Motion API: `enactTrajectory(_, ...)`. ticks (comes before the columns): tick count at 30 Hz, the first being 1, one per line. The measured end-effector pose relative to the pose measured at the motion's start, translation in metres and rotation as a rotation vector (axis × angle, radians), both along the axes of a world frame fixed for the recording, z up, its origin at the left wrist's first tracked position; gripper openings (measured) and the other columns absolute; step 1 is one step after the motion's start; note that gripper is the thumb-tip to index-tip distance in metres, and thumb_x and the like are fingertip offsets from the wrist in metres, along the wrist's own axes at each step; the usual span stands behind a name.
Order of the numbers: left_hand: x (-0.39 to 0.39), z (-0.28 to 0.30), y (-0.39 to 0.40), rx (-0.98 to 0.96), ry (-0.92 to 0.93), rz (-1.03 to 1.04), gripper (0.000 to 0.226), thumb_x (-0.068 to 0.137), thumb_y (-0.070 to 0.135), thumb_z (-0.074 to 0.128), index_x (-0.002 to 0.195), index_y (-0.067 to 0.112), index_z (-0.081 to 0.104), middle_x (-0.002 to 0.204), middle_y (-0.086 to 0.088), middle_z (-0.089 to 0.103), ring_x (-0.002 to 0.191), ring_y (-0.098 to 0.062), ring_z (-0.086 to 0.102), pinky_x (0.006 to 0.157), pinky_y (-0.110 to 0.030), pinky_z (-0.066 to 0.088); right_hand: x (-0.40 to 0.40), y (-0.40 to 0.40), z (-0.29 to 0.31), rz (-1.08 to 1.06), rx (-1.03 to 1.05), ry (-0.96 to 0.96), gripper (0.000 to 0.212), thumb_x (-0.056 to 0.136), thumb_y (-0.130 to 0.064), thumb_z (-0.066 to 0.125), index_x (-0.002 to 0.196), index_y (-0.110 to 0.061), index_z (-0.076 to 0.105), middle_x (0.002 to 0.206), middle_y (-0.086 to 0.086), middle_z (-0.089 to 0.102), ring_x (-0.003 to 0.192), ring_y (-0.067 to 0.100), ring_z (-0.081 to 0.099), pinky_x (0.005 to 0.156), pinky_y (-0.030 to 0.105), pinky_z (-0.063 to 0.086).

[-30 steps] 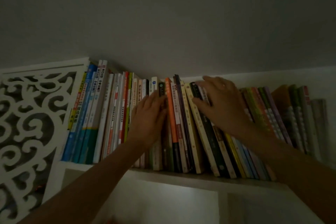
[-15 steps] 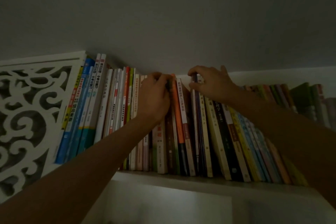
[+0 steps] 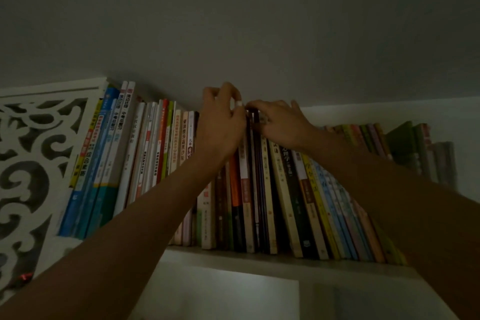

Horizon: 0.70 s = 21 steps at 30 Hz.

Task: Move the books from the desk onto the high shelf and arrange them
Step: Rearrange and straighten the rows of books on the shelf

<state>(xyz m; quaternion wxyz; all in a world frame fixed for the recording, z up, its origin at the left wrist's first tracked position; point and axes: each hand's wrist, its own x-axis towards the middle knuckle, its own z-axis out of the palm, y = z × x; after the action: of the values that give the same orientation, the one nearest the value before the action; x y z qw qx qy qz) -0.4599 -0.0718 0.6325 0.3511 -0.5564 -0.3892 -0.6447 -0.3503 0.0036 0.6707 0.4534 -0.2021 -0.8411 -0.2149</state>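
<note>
A long row of books [image 3: 272, 189] stands upright on the high white shelf [image 3: 233, 254], just under the ceiling. Both my hands are at the top edges of the books in the middle of the row. My left hand [image 3: 220, 125] curls its fingers over the tops of an orange-and-white group of books [image 3: 240, 184]. My right hand [image 3: 280, 122] touches it from the right and pinches the top of thin dark books [image 3: 259, 189]. The books to the right lean leftward.
A white carved lattice panel [image 3: 31, 176] closes the shelf's left end. The ceiling [image 3: 259, 21] hangs close above the book tops. More books [image 3: 405, 148] stand at the far right. A lower compartment with a divider [image 3: 304, 299] lies beneath the shelf.
Both hands rose from the book spines to the top edges and came together. The middle books stand straighter than before.
</note>
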Motion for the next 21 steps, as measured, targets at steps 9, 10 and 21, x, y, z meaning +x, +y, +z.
enactTrajectory(9,0.006,-0.083,0.021,-0.275,-0.048,0.143,0.061,0.086,0.058,0.045,0.136,0.026,0.036,0.128,0.005,0.045,0.106,-0.003,0.048,0.089,-0.026,0.045,-0.006,0.007,-0.004,-0.018,0.045,0.011,0.047,0.095,-0.041,0.044,0.141,-0.031,0.035,0.144,-0.003,0.044,0.136,0.02,0.028,0.114,0.05,-0.003)
enactTrajectory(10,0.008,-0.087,0.022,-0.29,-0.076,0.204,0.053,0.09,0.047,0.047,0.136,0.024,0.035,0.131,0.003,0.042,0.104,-0.002,0.045,0.087,-0.023,0.044,-0.006,0.006,-0.005,-0.032,0.062,0.006,0.05,0.094,-0.04,0.046,0.142,-0.031,0.033,0.145,-0.002,0.042,0.137,0.02,0.026,0.114,0.05,-0.003)
enactTrajectory(21,0.028,-0.101,-0.038,-0.137,-0.338,-0.2,0.021,0.094,0.024,0.049,0.099,0.043,0.042,0.094,0.018,0.056,0.078,0.004,0.058,0.063,-0.016,0.048,0.014,0.013,-0.053,-0.042,0.049,0.229,0.091,0.088,-0.065,0.039,0.149,-0.018,-0.01,0.157,0.007,-0.017,0.144,0.024,-0.015,0.114,0.043,-0.013)
